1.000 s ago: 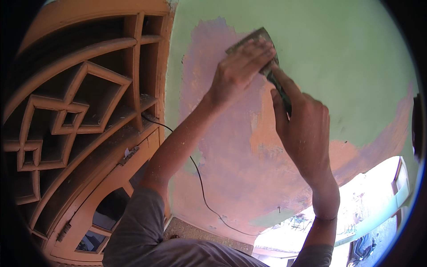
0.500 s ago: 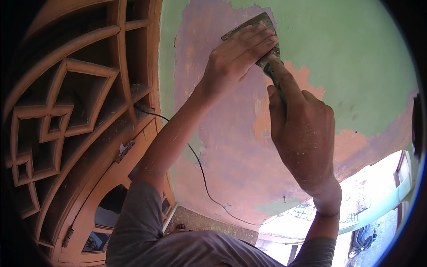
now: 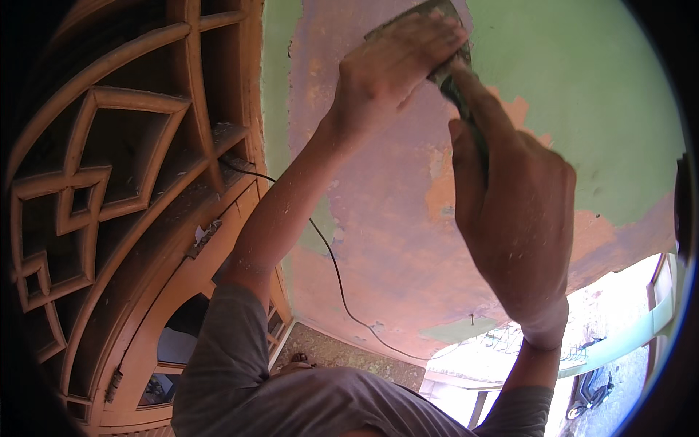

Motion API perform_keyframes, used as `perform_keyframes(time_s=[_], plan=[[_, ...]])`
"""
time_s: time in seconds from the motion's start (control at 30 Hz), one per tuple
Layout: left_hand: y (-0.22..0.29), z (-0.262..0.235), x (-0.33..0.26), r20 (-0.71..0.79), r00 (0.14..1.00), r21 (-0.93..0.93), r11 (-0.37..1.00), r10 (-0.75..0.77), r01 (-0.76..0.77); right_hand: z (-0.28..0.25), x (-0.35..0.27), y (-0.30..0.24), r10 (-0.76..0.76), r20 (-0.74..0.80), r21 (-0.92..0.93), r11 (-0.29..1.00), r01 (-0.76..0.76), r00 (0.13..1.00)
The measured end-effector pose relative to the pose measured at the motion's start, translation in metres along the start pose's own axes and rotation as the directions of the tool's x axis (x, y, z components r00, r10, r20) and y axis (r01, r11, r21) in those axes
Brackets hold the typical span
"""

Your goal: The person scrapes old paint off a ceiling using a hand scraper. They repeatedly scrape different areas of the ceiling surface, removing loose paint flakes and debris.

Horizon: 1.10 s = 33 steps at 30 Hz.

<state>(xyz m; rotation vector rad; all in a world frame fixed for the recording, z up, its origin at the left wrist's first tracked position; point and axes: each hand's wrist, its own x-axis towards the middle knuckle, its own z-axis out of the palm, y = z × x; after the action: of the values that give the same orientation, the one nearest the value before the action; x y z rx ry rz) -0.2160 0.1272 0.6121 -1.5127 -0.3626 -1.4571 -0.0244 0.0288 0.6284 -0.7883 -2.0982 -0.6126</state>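
Note:
My right hand [image 3: 513, 211] is closed around the dark handle of a wide scraper [image 3: 409, 14], its index finger stretched along the neck toward the blade. My left hand [image 3: 397, 69] lies flat over the blade, fingers extended and pressing on its face. The blade is against a painted wall [image 3: 378, 240], at the top of the view. Pale purple and orange-pink patches cover much of this wall, with green paint [image 3: 582, 95] around them. My left fingers hide most of the blade, and its far corner is near the picture's top edge.
To the left stands an orange-brown wooden lattice [image 3: 95, 175] above a door frame [image 3: 124, 342]. A thin black cable [image 3: 336, 273] hangs across the wall behind my left forearm. A nail [image 3: 472, 319] sticks out lower down. Bright daylight and a parked motorcycle [image 3: 591, 393] show at lower right.
Both hands and the scraper have moved up the wall and slightly to the right. My hold on the scraper looks the same.

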Motion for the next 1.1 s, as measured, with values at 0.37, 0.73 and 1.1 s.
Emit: perform_keyframes(time_s=[0.37, 0.73, 1.1], plan=[[-0.007, 0.003, 0.0, -0.079, 0.996, 0.128, 0.991, 0.032, -0.022, 0.006, 0.004, 0.006, -0.02, 0.033, 0.025, 1.0, 0.019, 0.999], [-0.018, -0.002, 0.005, -0.087, 0.996, 0.077, 0.997, 0.013, -0.006, 0.005, 0.013, -0.006, -0.056, -0.061, -0.009, 0.998, 0.056, 0.997], [-0.02, -0.006, 0.003, -0.064, 0.997, 0.047, 0.998, 0.04, -0.037, 0.002, 0.011, -0.012, -0.043, -0.034, -0.001, 0.999, 0.043, 0.999]])
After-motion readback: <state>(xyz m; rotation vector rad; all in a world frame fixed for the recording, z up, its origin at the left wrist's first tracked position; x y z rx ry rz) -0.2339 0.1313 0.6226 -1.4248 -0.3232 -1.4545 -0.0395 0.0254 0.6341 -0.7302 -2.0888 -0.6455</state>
